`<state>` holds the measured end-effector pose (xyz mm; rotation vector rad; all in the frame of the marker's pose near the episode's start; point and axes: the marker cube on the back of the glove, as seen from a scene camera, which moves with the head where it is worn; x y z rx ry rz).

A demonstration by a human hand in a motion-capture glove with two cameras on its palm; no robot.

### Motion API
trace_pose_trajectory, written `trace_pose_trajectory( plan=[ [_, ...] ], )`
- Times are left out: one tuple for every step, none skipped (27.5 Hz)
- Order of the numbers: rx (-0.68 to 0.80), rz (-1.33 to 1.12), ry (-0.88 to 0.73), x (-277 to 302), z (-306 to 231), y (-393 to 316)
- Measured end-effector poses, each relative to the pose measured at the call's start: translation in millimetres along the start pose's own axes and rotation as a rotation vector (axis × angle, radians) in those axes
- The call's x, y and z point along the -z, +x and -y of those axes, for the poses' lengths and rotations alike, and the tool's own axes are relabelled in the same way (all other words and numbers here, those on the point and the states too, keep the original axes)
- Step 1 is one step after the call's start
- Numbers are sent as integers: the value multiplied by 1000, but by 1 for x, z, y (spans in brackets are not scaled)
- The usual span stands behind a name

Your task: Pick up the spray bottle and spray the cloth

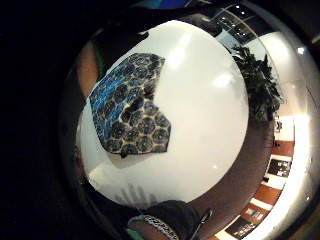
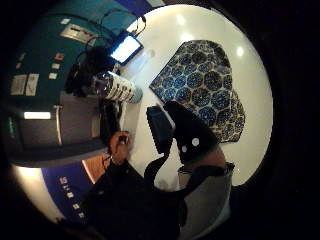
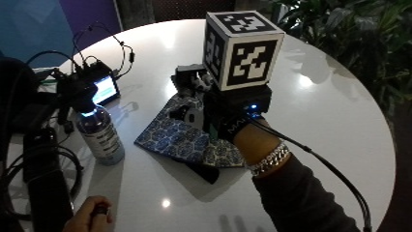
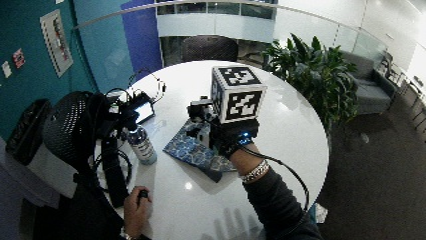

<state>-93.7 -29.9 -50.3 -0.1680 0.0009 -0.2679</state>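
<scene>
White and round, the worktop (image 3: 334, 111) carries the blue patterned cloth (image 3: 177, 137) lying flat near its middle, and the spray bottle (image 3: 100, 133) stands upright just left of it, near the left edge, with nothing touching it. My right hand (image 3: 235, 126) hovers above the cloth's right part; I cannot tell whether the grip is spread or pressed together, since the rig on the glove hides the fingers, though nothing shows in it. My bare hand (image 3: 90, 217) rests at the near left edge. I judge nothing done: bottle to lift, cloth to spray.
</scene>
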Motion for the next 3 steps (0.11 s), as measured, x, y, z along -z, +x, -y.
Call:
trace_pose_trajectory(
  plan=[
    [7, -4, -16, 0, 1, -1],
    [12, -8, -28, 0, 2, -1],
    [15, -11, -35, 0, 3, -2]
  ],
)
